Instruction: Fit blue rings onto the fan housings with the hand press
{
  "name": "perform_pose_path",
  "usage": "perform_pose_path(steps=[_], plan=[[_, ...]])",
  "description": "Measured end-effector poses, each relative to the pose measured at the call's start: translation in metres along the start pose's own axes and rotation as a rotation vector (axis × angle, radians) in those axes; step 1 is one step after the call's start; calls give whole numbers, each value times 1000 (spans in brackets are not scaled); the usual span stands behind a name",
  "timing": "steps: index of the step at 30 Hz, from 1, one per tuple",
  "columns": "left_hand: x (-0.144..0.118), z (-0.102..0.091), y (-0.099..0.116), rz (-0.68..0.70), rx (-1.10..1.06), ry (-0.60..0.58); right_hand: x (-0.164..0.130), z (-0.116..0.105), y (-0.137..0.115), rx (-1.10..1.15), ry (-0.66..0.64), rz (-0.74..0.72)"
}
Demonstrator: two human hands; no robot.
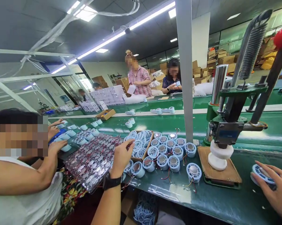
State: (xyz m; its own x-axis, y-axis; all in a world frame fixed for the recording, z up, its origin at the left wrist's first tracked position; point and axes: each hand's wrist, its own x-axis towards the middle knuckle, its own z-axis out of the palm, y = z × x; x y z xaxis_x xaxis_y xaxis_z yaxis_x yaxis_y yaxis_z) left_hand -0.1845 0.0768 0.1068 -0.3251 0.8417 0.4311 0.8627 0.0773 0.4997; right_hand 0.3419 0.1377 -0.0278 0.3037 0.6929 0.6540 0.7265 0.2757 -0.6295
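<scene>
Factory hall, green bench running along a conveyor. Near the bench's left end: a co-worker bent over white rings. Next, a tray of wired boards, tilted over the front edge; left hand rests on its right side, fingers curled, reaching toward a box of rings. Centre: a cluster of round units, metal inserts already seated, wires loose. Right: hand press, nothing under its white foot. Near the bench's right end: right hand, closed on one ring, not yet pressed.
</scene>
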Motion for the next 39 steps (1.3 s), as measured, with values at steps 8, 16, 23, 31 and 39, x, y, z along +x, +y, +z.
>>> perform_pose_path(steps=[8,16,23,31,39], plan=[[-112,54,60,50,-250,-280,-37,-19,-116,-29,-125,-262],[-160,117,79,-93,-172,-186,-89,68,-172,23,-455,-491],[-166,105,81,117,-125,-256,-101,46,-151,183,-476,-458],[-156,117,60,584,-91,-374,-115,13,-134,210,-468,-258],[-161,110,111,423,-288,-226,-135,40,-151,293,-485,-122]])
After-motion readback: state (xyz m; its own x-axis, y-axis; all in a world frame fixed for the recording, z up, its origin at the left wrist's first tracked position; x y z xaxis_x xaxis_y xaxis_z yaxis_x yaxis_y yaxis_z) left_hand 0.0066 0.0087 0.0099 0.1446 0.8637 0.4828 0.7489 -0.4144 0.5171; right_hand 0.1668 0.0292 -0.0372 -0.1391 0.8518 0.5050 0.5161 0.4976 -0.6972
